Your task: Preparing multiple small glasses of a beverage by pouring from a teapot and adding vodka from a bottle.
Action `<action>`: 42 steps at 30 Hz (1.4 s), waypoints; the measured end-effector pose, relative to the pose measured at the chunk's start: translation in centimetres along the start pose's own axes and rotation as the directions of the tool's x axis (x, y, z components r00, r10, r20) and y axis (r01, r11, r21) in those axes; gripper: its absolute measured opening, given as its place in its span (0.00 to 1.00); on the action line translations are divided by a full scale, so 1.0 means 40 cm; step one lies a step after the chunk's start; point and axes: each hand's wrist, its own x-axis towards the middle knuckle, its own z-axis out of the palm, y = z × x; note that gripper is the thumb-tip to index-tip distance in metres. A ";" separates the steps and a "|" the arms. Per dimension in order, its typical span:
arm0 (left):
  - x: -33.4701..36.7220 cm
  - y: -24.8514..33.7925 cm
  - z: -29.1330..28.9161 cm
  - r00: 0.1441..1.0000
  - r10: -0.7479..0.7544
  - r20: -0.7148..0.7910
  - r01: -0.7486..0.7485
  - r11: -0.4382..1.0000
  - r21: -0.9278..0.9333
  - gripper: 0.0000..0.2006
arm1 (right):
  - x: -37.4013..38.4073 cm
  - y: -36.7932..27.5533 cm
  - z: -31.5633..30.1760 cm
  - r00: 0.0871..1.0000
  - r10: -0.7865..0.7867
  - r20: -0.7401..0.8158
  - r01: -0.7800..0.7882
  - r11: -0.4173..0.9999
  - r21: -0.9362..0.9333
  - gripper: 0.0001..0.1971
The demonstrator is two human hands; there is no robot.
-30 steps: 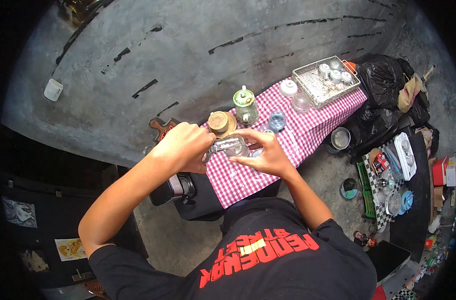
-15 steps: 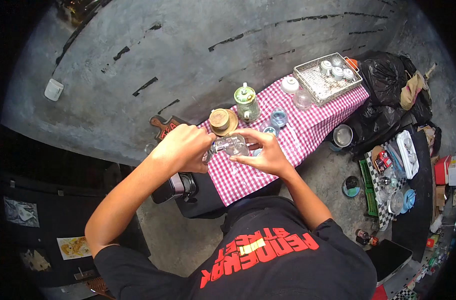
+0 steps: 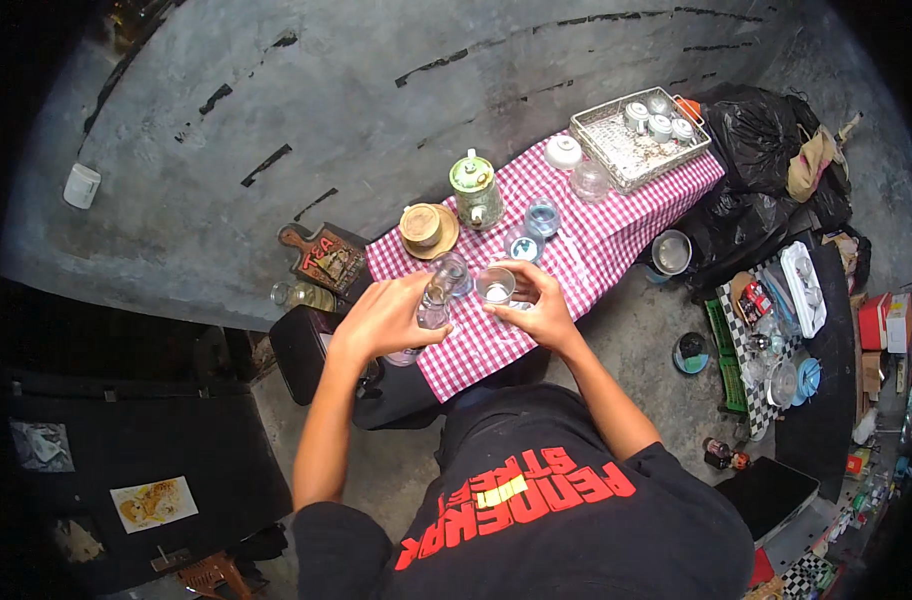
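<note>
My left hand (image 3: 388,318) grips a clear glass bottle (image 3: 428,308), tilted with its neck toward the right. My right hand (image 3: 538,312) holds a small clear drinking glass (image 3: 495,286) upright beside the bottle's mouth. Both are above the near part of a small table covered with a red-and-white checked cloth (image 3: 496,345). Whether the bottle touches the glass I cannot tell.
Farther along the cloth stand a brown lidded cup on a saucer (image 3: 424,228), a green-lidded glass jar (image 3: 474,190), two bluish glasses (image 3: 534,228), a white lid (image 3: 563,152) and a wire basket (image 3: 631,140) of jars. A wooden sign (image 3: 326,257), black bags (image 3: 766,140) and a metal bowl (image 3: 670,252) surround the table.
The left hand has shifted to the bottle and tipped it, and the right hand has brought a glass up next to it. The view has also swung a little.
</note>
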 end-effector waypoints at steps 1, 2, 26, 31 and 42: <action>-0.004 -0.009 0.022 1.000 0.001 -0.002 -0.001 1.000 -0.008 0.28 | -0.009 0.018 -0.013 1.000 0.005 0.001 -0.005 1.000 -0.007 0.29; -0.010 -0.032 0.058 0.997 -0.061 -0.048 0.054 0.990 -0.133 0.29 | -0.013 0.040 -0.025 0.999 0.004 -0.051 -0.005 1.000 -0.025 0.29; 0.001 -0.204 0.699 0.626 -0.597 -0.501 0.122 0.710 -0.694 0.23 | 0.006 0.324 -0.221 0.944 -0.010 -0.329 -0.114 0.928 -0.355 0.26; 0.010 -0.228 0.773 0.639 -0.643 -0.421 0.058 0.586 -0.808 0.23 | 0.051 0.345 -0.242 0.930 -0.067 -0.362 -0.083 0.920 -0.383 0.29; -0.005 -0.196 0.772 0.671 -0.555 -0.492 0.088 0.718 -0.690 0.25 | 0.235 0.354 -0.333 0.885 -0.206 -0.418 -0.059 0.841 -0.538 0.26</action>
